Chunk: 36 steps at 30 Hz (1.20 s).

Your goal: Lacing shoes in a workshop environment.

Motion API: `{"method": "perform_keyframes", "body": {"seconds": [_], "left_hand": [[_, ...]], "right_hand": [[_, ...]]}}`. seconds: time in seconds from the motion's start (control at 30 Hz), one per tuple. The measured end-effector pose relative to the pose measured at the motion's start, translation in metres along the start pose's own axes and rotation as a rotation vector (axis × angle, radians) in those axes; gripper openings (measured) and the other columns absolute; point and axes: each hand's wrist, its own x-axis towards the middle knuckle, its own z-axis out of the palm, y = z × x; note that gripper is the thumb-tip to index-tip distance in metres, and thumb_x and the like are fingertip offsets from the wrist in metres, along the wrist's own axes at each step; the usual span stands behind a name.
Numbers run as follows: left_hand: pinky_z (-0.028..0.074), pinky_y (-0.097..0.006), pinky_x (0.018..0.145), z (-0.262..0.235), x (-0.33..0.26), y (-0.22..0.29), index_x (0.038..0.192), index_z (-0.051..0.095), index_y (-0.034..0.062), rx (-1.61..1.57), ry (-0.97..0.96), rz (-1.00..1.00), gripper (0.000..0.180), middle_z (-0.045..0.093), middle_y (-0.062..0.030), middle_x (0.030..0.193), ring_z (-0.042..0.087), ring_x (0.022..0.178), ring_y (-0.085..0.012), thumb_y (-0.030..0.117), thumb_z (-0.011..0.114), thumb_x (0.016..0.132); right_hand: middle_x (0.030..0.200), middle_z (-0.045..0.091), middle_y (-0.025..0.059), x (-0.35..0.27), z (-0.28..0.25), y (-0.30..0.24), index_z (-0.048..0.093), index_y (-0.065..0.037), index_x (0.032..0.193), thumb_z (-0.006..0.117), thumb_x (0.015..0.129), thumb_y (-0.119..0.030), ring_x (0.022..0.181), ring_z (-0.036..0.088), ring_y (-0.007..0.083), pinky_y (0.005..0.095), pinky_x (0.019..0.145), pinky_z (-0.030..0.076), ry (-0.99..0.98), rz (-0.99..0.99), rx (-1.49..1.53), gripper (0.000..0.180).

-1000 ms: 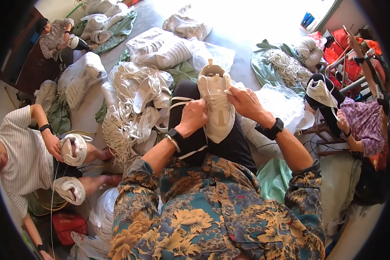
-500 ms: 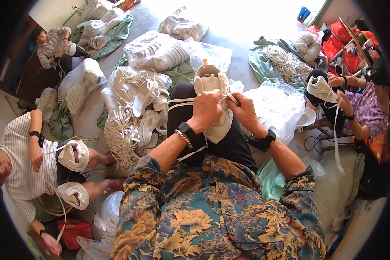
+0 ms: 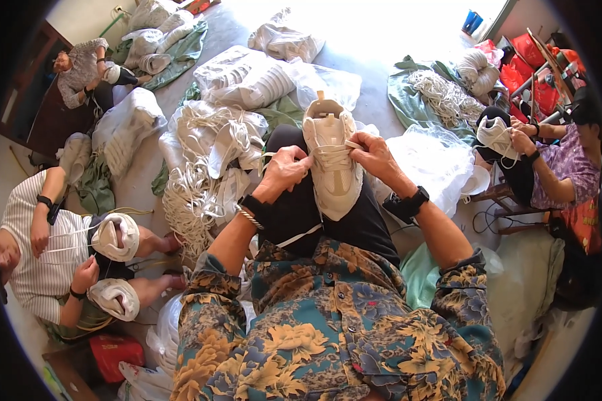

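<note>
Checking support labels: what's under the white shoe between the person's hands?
The person's black trousers show beside the white shoe; its sole and whatever it touches underneath are covered.

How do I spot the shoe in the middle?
Find the flowery shirt at the bottom middle. Above, on black trousers, lies a cream shoe, toe toward the shirt. Only it sits between that person's left hand and right hand.

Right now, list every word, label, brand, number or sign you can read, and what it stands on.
No text is clear enough to read.
Red bag or box, lower left: faint marks, too small.
Red cloth or bag, right edge: yellowish marks, too blurred.
White shoe on the lap: nothing legible.
</note>
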Motion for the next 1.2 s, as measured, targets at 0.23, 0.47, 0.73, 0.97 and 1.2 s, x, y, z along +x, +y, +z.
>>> {"method": "perform_keyframes", "body": {"seconds": [0.23, 0.47, 0.73, 0.97, 1.2], "left_hand": [[0.031, -0.018, 0.034, -0.055, -0.013, -0.014, 0.079, 0.056, 0.0054, -0.338, -0.118, 0.010, 0.021, 0.051, 0.0024, 0.054, 0.044, 0.039, -0.0043, 0.023, 0.054, 0.090], [0.035, -0.020, 0.037, -0.004, -0.012, -0.010, 0.097, 0.059, -0.0023, 0.051, -0.159, 0.027, 0.025, 0.052, -0.0009, 0.058, 0.046, 0.047, -0.0053, 0.014, 0.060, 0.079], [0.031, -0.018, 0.032, -0.066, -0.016, -0.028, 0.069, 0.059, 0.0041, -0.329, -0.092, -0.112, 0.019, 0.049, 0.0017, 0.051, 0.042, 0.037, -0.0052, 0.013, 0.055, 0.085], [0.047, -0.021, 0.050, -0.065, -0.014, -0.028, 0.119, 0.042, -0.0028, -0.931, -0.106, -0.001, 0.038, 0.059, -0.0079, 0.079, 0.059, 0.061, -0.0123, 0.003, 0.055, 0.084], [0.052, -0.024, 0.054, -0.015, 0.018, -0.008, 0.096, 0.057, -0.0048, -0.805, 0.145, 0.097, 0.015, 0.062, -0.0098, 0.073, 0.062, 0.059, -0.0157, 0.002, 0.054, 0.083]], "right_hand": [[0.071, 0.060, 0.0115, 0.006, 0.011, 0.000, 0.058, 0.005, 0.087, 0.052, 0.072, -0.012, 0.067, 0.056, 0.0164, 0.0314, 0.065, 0.046, 0.037, 0.052, -0.034, 0.024], [0.070, 0.058, 0.0077, 0.005, 0.013, 0.002, 0.058, 0.004, 0.086, 0.052, 0.072, -0.012, 0.066, 0.053, 0.0139, 0.0298, 0.063, 0.045, 0.036, 0.089, 0.085, 0.021], [0.072, 0.057, 0.0052, 0.007, 0.015, 0.012, 0.058, 0.003, 0.087, 0.054, 0.073, -0.012, 0.066, 0.051, 0.0125, 0.0283, 0.062, 0.044, 0.001, 0.093, 0.137, 0.021], [0.073, 0.050, -0.0001, -0.005, -0.039, 0.009, 0.050, 0.000, 0.110, 0.055, 0.085, -0.011, 0.066, 0.048, 0.0087, 0.0245, 0.062, 0.043, -0.149, 0.300, 1.016, 0.028], [0.076, 0.043, 0.0013, -0.071, -0.258, 0.029, 0.046, 0.000, 0.112, 0.050, 0.086, -0.001, 0.069, 0.043, 0.0106, 0.0240, 0.062, 0.037, 0.214, 0.109, 1.293, 0.027]]}}
